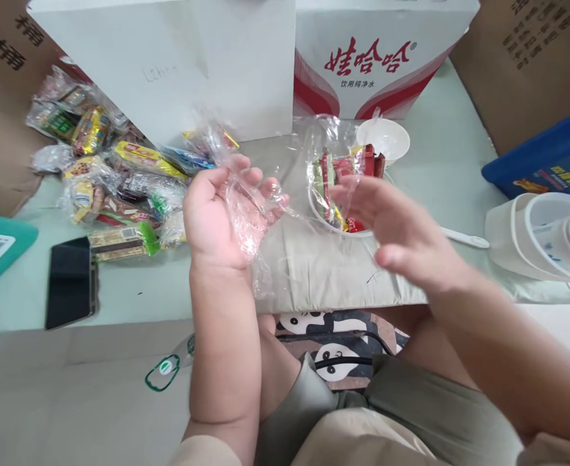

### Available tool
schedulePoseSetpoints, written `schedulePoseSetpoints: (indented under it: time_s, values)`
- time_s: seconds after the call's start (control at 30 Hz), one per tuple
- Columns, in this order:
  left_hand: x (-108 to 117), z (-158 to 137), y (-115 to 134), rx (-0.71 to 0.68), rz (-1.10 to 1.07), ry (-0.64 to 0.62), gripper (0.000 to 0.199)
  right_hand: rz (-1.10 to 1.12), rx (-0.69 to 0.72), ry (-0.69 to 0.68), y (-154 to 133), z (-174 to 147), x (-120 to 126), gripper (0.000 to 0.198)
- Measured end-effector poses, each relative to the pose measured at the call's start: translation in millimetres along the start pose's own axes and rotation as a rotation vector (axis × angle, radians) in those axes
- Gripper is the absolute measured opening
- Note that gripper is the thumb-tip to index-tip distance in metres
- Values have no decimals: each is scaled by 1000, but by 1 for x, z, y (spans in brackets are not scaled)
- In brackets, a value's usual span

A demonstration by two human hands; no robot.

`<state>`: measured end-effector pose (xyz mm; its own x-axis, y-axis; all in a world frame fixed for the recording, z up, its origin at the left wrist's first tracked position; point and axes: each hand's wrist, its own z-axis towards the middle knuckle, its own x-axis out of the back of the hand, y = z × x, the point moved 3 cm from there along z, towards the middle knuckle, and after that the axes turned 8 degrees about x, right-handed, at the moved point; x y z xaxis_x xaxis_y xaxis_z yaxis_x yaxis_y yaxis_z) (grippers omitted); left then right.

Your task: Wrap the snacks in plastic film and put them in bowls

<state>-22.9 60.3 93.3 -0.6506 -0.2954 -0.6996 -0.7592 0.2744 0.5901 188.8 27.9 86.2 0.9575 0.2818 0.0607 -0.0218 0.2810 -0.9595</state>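
My left hand [231, 217] is palm up above the table, its fingers loosely curled round a thin clear plastic bag [248, 226]. The crumpled film trails over the palm and hangs below the wrist. To the right, my right hand [396, 226] has its fingers stretched out and thumb apart; it is slightly blurred and holds nothing I can see. Behind its fingers stands a round clear tub [316, 210] with red and green snack packets [374, 162] in it. More clear film shows around the tub's top; whether it joins the bag I cannot tell.
A pile of wrapped snacks [129, 175] lies at left, with a phone [70, 281] near the table edge. White cartons [168, 71] stand behind. A white bowl [396, 139], a white spoon [466, 238] and stacked plastic tubs [505, 236] are at right.
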Motion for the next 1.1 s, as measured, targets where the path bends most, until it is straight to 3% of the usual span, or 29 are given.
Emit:
schedulePoseSetpoints:
  time_s: [0.03, 0.1, 0.17, 0.23, 0.37, 0.43, 0.5, 0.6, 0.67, 0.73, 0.83, 0.9, 1.0, 1.1]
  values:
    - [-2, -1, -2, 19, 20, -16, 15, 1, -14, 48, 1, -6, -13, 67]
    - [-5, -3, -6, 59, 73, -50, 19, -41, -46, 181, 4, -12, -30, 36]
    - [-4, -4, -7, 87, 137, -62, 23, -83, -74, 314, 6, -13, -33, 19]
    - [0, -1, -6, 74, 166, -27, 26, -100, -80, 423, 4, -14, -25, 21]
    - [15, 8, 2, -82, 105, 108, 26, -121, -83, 577, 0, -22, 2, 19]
    - [16, 8, 2, -72, 179, 49, 35, -153, -69, 639, -3, -26, 13, 19]
    - [14, 5, -5, 56, 365, -106, 37, -207, -18, 695, -6, -27, 21, 17]
    - [14, -3, -20, 267, 708, -331, 37, -308, 57, 728, -11, -27, 29, 16]
    - [15, -2, -27, 271, 858, -385, 37, -366, 66, 723, -12, -26, 37, 17]
    - [17, 4, -27, 136, 882, -332, 27, -428, 56, 718, -11, -28, 46, 18]
    - [19, 14, -19, -173, 730, -167, 19, -471, 43, 748, -3, -34, 62, 17]
    - [20, 18, -19, -237, 641, -140, 23, -427, 22, 779, 8, -39, 71, 13]
    - [17, 21, -33, -12, 763, -294, 33, -353, 0, 785, 25, -44, 83, 14]
    - [15, 23, -47, 138, 909, -369, 24, -318, 25, 750, 35, -47, 94, 20]
